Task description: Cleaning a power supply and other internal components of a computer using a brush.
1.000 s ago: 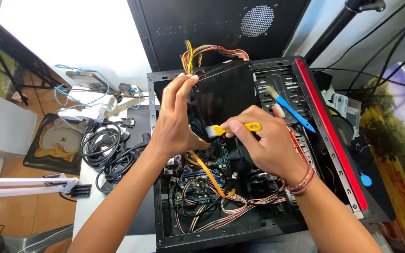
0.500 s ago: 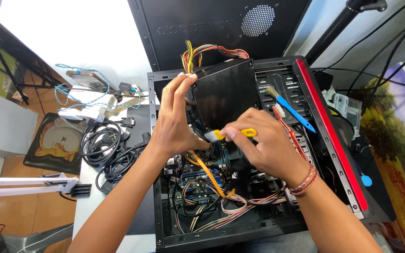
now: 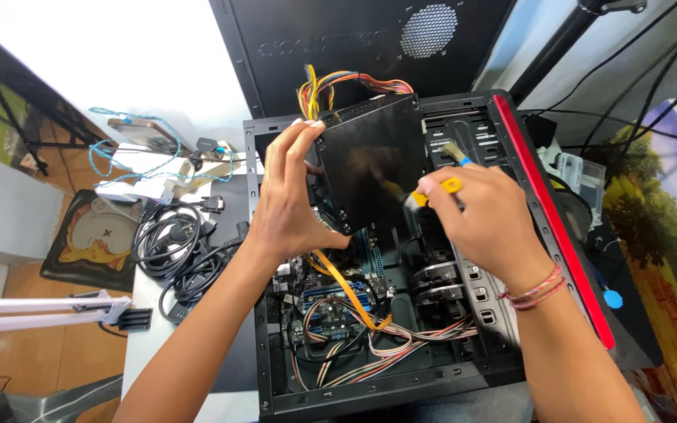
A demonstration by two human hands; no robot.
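The black power supply box [image 3: 370, 160] is gripped by the left hand [image 3: 291, 196], tilted above the open computer case [image 3: 464, 376]. The yellow-handled tool [image 3: 440, 188], clasped in the right hand [image 3: 483, 215], has been drawn back from the box's face towards that hand, so that side appears finished.

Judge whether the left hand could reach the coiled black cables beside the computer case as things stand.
Probably not at once: the left hand is gripping the black power supply, though the coiled black cables lie uncovered.

We're at a computer repair bench. An opened desktop case [image 3: 401, 368] lies on the worktable, loose cables [image 3: 174, 247] piled alongside. A tripod [image 3: 9, 117] stands beyond.
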